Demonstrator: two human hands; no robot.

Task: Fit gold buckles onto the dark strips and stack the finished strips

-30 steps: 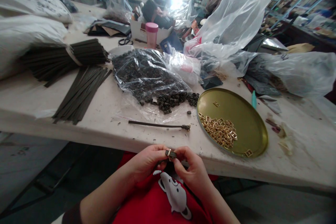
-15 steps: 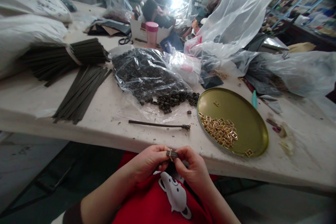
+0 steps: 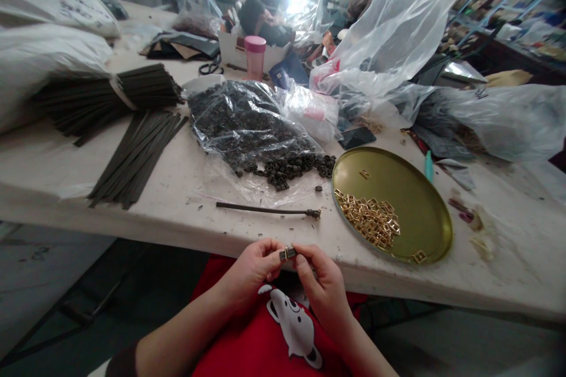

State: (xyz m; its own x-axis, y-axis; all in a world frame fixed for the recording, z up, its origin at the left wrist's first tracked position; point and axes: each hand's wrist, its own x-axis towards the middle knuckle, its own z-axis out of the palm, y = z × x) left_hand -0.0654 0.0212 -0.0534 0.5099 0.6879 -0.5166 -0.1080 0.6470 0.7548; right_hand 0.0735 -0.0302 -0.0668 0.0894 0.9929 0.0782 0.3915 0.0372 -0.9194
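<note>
Between both hands, just off the table's front edge, is a dark strap [image 3: 289, 254] with a gold buckle [image 3: 286, 253] on it. My left hand [image 3: 260, 262] pinches one side of the strap beside the buckle. Fingers and thumb of my right hand [image 3: 322, 274] close on its other side. How the strap passes through the buckle is too small to tell. On the table beyond lies another dark strap [image 3: 265, 210] with a gold buckle and a dark loop at its right end. Gold buckles [image 3: 371, 221] are heaped in a round gold tray [image 3: 415, 194] to the right.
Small dark loops [image 3: 283, 172] spill from a clear plastic bag [image 3: 252, 118]. Dark strips [image 3: 137, 156] lie at left beside a tied bundle [image 3: 145, 85]. Farther back stand a pink-lidded jar [image 3: 255, 59], scissors [image 3: 210, 66] and a box [image 3: 230, 50]. Plastic bags [image 3: 389, 41] crowd the right.
Both hands have risen slightly with the strap and buckle. My right fingers have shifted and straightened along the strap. The things on the table have stayed put.
</note>
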